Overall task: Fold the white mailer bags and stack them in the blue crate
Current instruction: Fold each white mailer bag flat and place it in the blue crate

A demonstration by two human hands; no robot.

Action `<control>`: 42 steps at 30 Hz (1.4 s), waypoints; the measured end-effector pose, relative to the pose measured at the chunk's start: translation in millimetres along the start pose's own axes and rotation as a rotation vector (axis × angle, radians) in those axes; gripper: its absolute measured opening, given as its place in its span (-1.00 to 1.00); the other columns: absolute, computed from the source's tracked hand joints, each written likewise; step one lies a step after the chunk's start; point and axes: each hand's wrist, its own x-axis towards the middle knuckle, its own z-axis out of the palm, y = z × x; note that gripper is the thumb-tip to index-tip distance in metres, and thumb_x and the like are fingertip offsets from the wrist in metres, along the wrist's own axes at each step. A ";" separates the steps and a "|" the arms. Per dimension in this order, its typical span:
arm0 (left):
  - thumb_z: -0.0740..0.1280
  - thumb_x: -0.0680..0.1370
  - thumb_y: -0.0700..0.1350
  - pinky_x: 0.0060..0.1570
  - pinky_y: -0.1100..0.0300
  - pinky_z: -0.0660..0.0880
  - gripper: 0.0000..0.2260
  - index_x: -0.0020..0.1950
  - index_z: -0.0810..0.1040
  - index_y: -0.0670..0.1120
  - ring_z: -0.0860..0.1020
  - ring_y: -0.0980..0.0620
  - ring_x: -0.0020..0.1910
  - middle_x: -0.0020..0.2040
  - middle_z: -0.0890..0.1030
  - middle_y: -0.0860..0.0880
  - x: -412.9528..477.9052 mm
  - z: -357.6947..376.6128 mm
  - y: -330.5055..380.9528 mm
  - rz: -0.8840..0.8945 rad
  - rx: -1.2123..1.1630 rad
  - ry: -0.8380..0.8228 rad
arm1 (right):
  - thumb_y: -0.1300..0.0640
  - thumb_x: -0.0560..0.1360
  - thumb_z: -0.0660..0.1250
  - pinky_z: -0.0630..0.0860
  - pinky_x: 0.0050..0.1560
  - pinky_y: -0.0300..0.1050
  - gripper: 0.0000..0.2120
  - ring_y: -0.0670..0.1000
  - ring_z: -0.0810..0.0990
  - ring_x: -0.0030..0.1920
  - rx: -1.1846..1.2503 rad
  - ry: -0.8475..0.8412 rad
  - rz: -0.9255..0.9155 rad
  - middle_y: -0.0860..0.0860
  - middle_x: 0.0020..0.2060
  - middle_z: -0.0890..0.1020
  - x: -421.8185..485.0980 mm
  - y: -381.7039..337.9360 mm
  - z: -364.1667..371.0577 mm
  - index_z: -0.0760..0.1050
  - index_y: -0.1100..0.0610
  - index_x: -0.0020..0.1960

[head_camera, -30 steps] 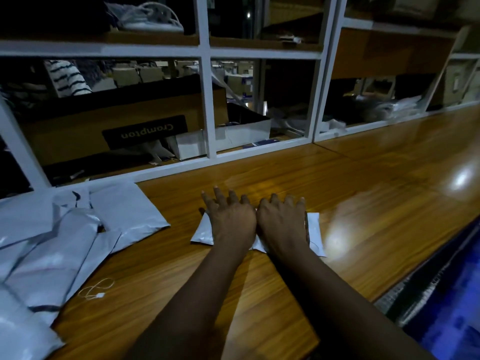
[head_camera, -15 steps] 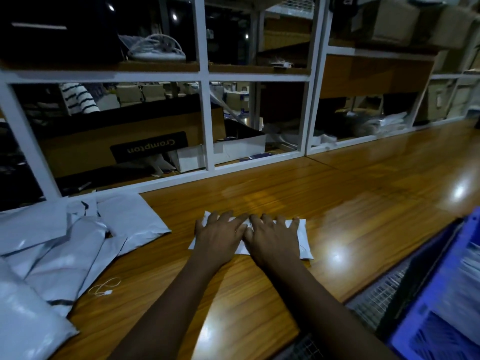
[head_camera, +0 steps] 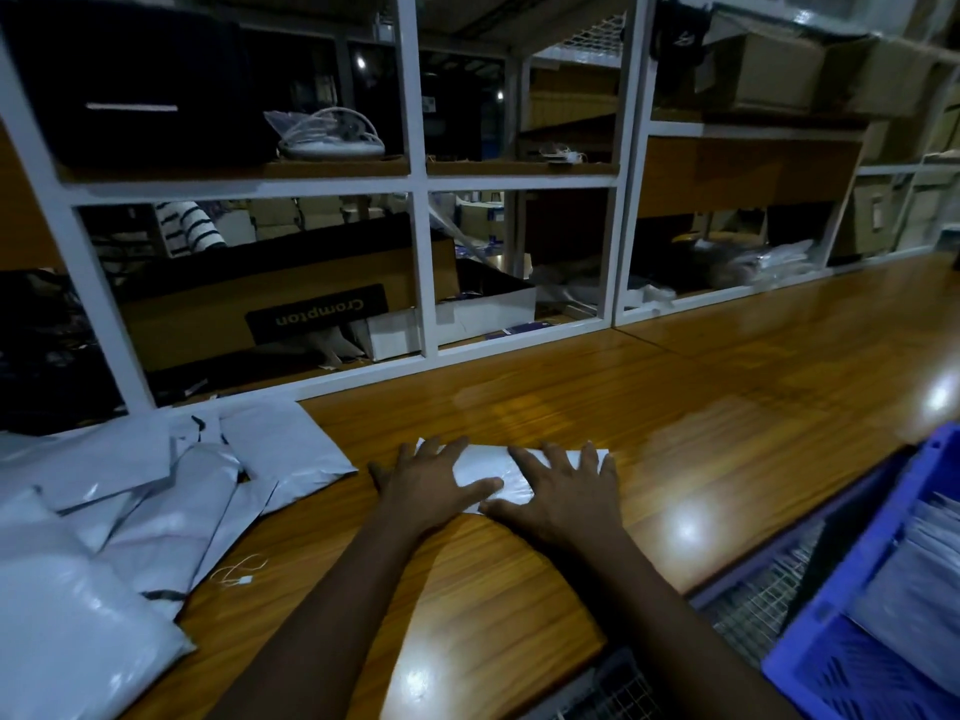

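Both hands flat on a folded white plastic mailer bag point(head_camera: 485, 472); the blue plastic crate point(head_camera: 852, 672) sits at 4 o'clock from them.
The left hand point(head_camera: 426, 485) and right hand point(head_camera: 563, 493) lie side by side, fingers straight and spread, pressing the bag onto the glossy wooden table point(head_camera: 675, 407) and grasping nothing; the bag's long axis runs from 9 to 3 o'clock; the right hand is nearer the crate, so the carry likely falls to it; the bag looks thin, slick, creased into a compact rectangle; a loose pile of unfolded white mailer bags point(head_camera: 156, 485) lies at 9 o'clock.
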 end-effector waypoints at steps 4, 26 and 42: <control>-0.14 0.37 0.58 0.46 -0.18 0.07 -0.17 0.58 0.04 0.23 0.12 -0.09 0.55 0.61 0.07 -0.02 -20.9 4.0 -15.3 0.005 -0.012 0.113 | -0.56 0.33 -0.26 -0.03 0.48 0.32 -0.09 0.24 0.14 0.54 0.029 0.109 -0.034 -0.03 0.53 0.31 -7.6 -1.0 -0.2 0.20 -0.18 0.54; 0.08 0.63 0.23 0.45 -0.17 0.16 -0.50 0.56 0.19 0.17 0.20 -0.18 0.51 0.58 0.18 -0.09 -38.4 -0.9 -19.3 0.042 -0.057 0.156 | -0.37 0.36 0.44 0.25 0.44 0.23 -0.13 0.25 0.21 0.50 0.027 -0.303 -0.175 0.07 0.55 0.25 13.9 -3.6 -42.3 0.12 -0.28 0.55; 0.16 0.55 0.14 0.19 -0.06 0.32 -0.55 0.41 0.40 0.04 0.39 -0.08 0.27 0.32 0.42 -0.07 -49.9 -9.0 76.8 0.328 -0.176 0.461 | -0.45 0.36 0.34 0.41 0.16 0.10 -0.12 0.22 0.36 0.28 -0.252 0.088 0.009 0.14 0.32 0.34 -47.0 77.0 -103.9 0.10 -0.16 0.54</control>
